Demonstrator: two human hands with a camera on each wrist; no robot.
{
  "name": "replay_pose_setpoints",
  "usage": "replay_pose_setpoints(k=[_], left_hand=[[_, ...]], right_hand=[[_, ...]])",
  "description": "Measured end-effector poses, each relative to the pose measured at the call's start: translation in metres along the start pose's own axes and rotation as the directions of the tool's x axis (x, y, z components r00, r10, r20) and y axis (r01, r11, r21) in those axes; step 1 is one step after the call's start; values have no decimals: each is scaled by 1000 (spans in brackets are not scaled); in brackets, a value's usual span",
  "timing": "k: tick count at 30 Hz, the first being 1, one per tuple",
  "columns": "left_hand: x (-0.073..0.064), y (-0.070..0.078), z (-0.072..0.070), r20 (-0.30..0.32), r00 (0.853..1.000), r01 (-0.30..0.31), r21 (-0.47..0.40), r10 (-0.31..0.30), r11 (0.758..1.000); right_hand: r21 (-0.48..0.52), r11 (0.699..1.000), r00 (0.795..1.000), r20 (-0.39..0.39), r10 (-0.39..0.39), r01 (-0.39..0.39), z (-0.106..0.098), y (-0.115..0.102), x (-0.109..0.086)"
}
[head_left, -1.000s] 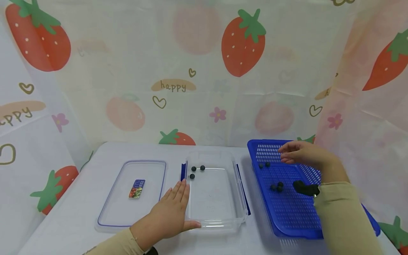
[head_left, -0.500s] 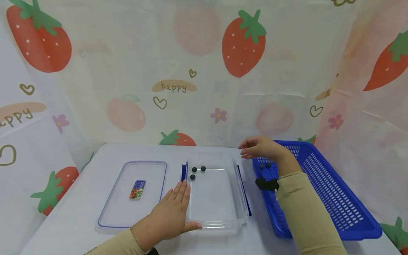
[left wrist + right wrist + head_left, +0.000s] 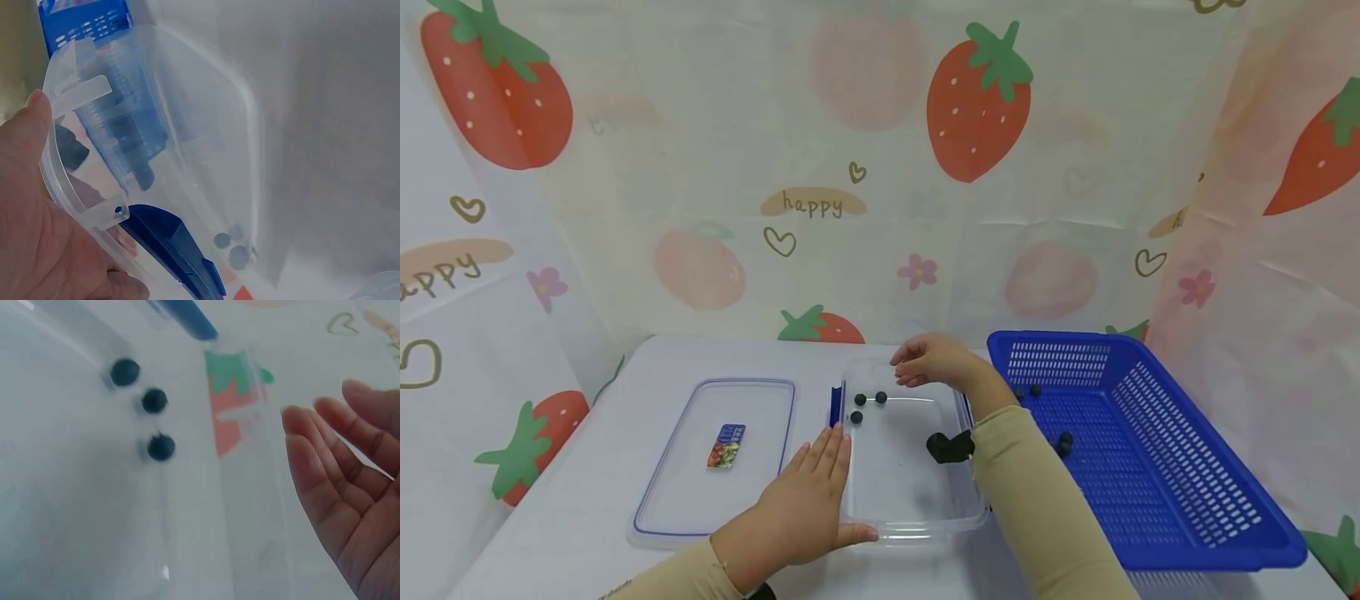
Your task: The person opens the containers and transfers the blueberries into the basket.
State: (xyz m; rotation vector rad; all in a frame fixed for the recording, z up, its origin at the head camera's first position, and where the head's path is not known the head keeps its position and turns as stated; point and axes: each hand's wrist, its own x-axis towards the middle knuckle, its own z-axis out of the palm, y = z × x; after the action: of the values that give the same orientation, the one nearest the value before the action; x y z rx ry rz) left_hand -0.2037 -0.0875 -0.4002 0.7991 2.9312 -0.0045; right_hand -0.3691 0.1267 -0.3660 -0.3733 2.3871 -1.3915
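My left hand lies with straight fingers along the near left side of a clear plastic box; in the left wrist view its thumb touches the rim. Several blueberries are in view; three of them, one being this blueberry, sit in the box's far left corner. My right hand hovers over the box's far end. In the right wrist view its fingers curve loosely, and I see nothing between them. The blue basket at right holds other blueberries, partly hidden by the right sleeve.
A clear lid with a blue seal and a printed label lies left of the box. Blue side latches hang from the box. A strawberry-print curtain stands behind the white table.
My right hand has moved left from above the basket to above the box's far end. My left hand stays put, and the same three blueberries remain in the box.
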Motion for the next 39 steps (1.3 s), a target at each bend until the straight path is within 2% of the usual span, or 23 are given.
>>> replay_pose_setpoints(k=[6, 12, 18, 23, 27, 31, 39], left_hand=[[0, 1, 0, -25, 1000, -17, 20, 17, 1000], [0, 0, -2, -38, 999, -34, 33, 36, 999], [1, 1, -3, -35, 999, -33, 22, 34, 999], [2, 1, -2, -24, 1000, -20, 13, 20, 1000], [1, 1, -2, -14, 1000, -17, 15, 17, 1000], [-1, 1, -3, -11, 1000, -16, 17, 16, 1000], [0, 0, 0, -12, 1000, -24, 29, 24, 999]], right_hand=[[34, 997, 997, -26, 71, -70, 33, 0, 19], [-37, 991, 991, -14, 131, -131, 54, 1, 27], [-94, 981, 985, 30, 172, -168, 58, 16, 34], [-59, 980, 981, 37, 191, -189, 60, 23, 34], [-88, 972, 975, 28, 222, -219, 63, 24, 30], [-137, 970, 977, 44, 210, -203, 66, 27, 31], [-160, 967, 974, 71, 213, -200, 71, 29, 33]])
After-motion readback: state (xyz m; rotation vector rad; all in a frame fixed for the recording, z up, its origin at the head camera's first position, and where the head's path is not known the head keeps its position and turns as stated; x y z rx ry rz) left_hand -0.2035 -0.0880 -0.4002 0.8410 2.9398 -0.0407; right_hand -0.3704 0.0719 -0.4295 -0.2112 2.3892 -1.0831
